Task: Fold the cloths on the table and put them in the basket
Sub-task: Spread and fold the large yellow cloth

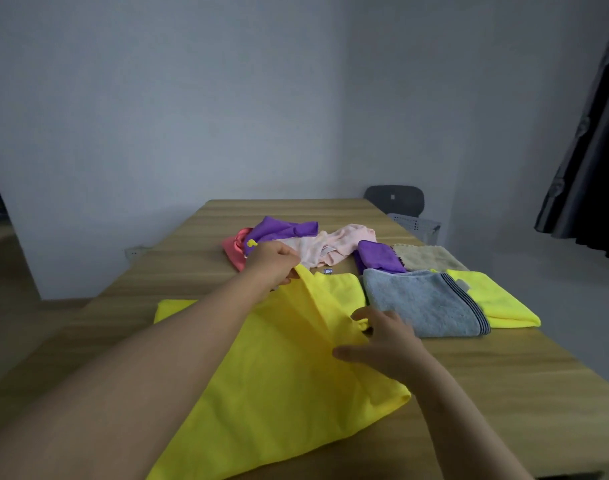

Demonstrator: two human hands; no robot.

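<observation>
left hand [273, 266] pinching yellow cloth [278, 375] corner, right hand [387, 344] fingers gripping its edge

Pale grey-blue walls [157, 116], a wood-grain table [503, 375], a dark chair [394, 199] behind it (black curtain [587, 188] at far right)

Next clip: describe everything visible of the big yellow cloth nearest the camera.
The big yellow cloth is bright, plain, soft-looking fabric, spread mostly flat on the wooden table, its near edge running out of frame. The left hand grips a raised ridge at its far edge; the right hand pinches a fold by its right side. Its far right corner lies beside the blue-grey towel.
</observation>
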